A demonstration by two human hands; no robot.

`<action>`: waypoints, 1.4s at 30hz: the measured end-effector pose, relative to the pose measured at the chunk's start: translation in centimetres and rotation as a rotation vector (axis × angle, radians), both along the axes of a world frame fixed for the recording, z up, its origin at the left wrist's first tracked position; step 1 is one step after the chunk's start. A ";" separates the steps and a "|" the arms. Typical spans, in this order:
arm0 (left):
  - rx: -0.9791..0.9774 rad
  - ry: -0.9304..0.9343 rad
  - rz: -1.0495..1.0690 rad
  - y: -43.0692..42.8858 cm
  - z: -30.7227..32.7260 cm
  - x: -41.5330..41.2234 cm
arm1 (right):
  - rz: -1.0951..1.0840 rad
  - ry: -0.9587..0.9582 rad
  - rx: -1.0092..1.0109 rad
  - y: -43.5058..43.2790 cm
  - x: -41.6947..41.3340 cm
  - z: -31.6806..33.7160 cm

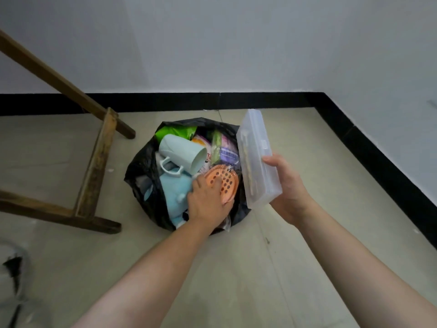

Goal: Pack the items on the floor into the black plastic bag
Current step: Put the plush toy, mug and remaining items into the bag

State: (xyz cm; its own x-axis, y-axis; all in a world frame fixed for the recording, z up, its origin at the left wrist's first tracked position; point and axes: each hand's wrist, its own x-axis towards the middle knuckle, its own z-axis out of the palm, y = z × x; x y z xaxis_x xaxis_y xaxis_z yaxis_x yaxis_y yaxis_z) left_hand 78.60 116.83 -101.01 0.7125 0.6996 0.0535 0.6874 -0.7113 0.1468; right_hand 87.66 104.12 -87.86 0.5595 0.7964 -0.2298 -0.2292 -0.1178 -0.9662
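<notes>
The black plastic bag (139,171) sits open on the floor, filled with several items. Among them are a pale blue mug (179,152), a light blue soft item (173,192), a green packet (175,131) and a purple packet (228,152). My left hand (208,204) rests on an orange perforated plastic piece (225,183) at the top of the bag, fingers laid over it. My right hand (287,188) grips a clear plastic box (256,157) from below, tilted on edge over the bag's right rim.
A wooden stool frame (94,166) stands to the left of the bag. A black skirting (260,100) runs along the white walls behind and to the right. A blurred white and black thing (13,268) lies at the lower left.
</notes>
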 end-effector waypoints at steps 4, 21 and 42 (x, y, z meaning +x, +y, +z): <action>0.014 0.021 -0.026 0.6 -0.3 0.5 | -0.013 -0.048 -0.095 0.4 1.5 -2.9; 0.034 -0.280 0.283 5.0 3.9 -8.7 | -0.197 -0.591 -0.295 5.5 -0.3 -8.0; -0.630 -0.879 0.368 6.1 9.9 -6.2 | 0.149 -0.857 -0.676 12.1 1.1 -8.4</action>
